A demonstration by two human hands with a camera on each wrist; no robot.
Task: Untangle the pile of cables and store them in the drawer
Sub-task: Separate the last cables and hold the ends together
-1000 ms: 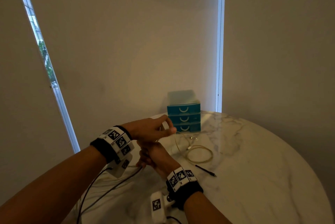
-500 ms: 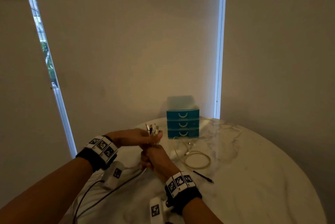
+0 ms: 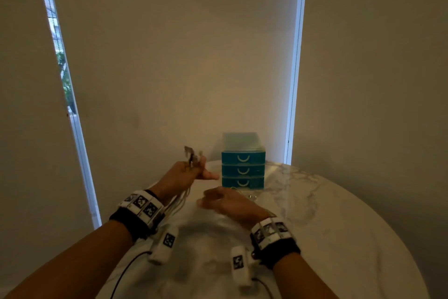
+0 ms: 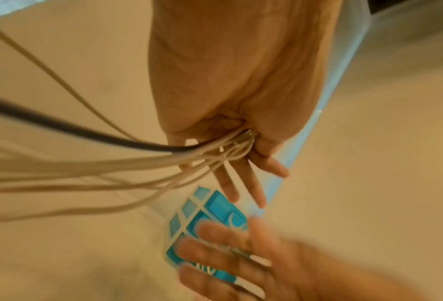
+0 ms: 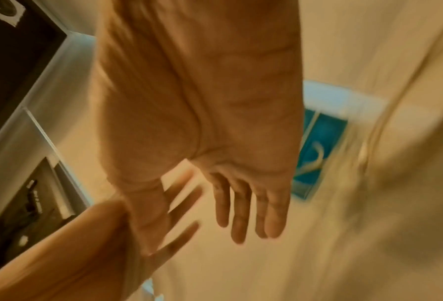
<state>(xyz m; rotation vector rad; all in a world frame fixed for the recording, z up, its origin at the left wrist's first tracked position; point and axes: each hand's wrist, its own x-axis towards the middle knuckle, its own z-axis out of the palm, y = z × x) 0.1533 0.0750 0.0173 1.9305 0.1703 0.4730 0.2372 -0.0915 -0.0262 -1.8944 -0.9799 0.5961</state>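
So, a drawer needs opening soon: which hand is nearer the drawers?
Right. The right hand hovers open just before the drawers; the left hand holds cables off to their left.

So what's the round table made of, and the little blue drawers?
The table looks like polished marble or a marble-look top: white, grey veins, soft sheen. The drawers look like translucent teal plastic, with white curved handles and a pale see-through frame.

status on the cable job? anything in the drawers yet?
Done: a bunch of cables is gathered, plug ends up; whether fully untangled is unclear. In hand: the left hand pinches that bunch; the right hand is open, holding nothing. Left: all three drawers of the blue drawer unit look closed, and a cable lies on the table.
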